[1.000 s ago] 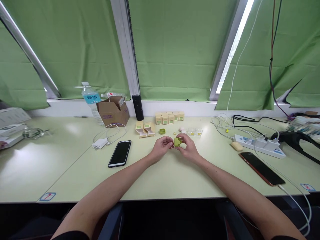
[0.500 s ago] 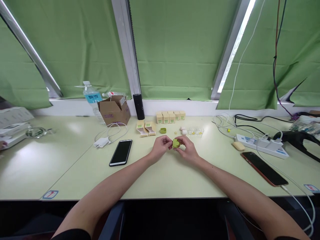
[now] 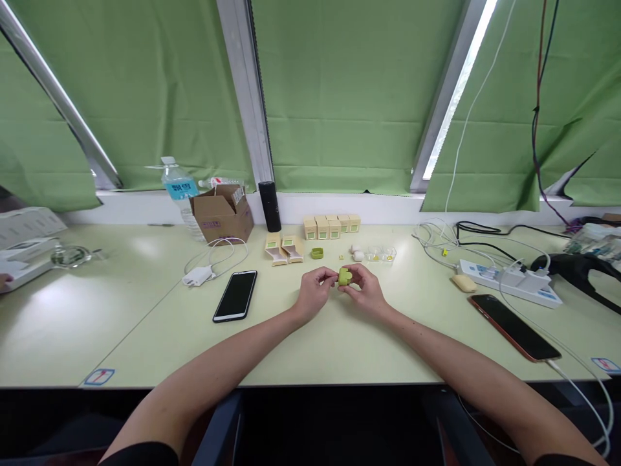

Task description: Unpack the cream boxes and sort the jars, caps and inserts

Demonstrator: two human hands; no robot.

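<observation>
Over the middle of the table, my right hand (image 3: 365, 289) pinches a small yellow-green lobed piece (image 3: 345, 277) between thumb and fingers. My left hand (image 3: 314, 291) is closed, its fingertips pressed together at the piece's left side; whatever is between them is too small to make out. Beyond my hands lie a similar green piece (image 3: 317, 253), a tiny yellow bit (image 3: 341, 257), a pale pink-white piece (image 3: 358, 254) and clear plastic cups (image 3: 381, 254) with yellow bits in them. Two opened small cartons (image 3: 284, 250) lie to the left, and several closed small boxes (image 3: 323, 228) stand in a row behind.
A black phone (image 3: 235, 296), a white charger (image 3: 197, 276), a cardboard box (image 3: 223, 217), a water bottle (image 3: 180, 191) and a black cylinder (image 3: 269, 207) are left. At right are a power strip (image 3: 509, 283), cables, a beige rounded object (image 3: 464, 283) and another phone (image 3: 515, 328). Another person's hand (image 3: 4, 281) shows far left.
Both hands and the green piece have shifted slightly right, and the piece has turned a little in my fingers. Objects on the table stay where they were.
</observation>
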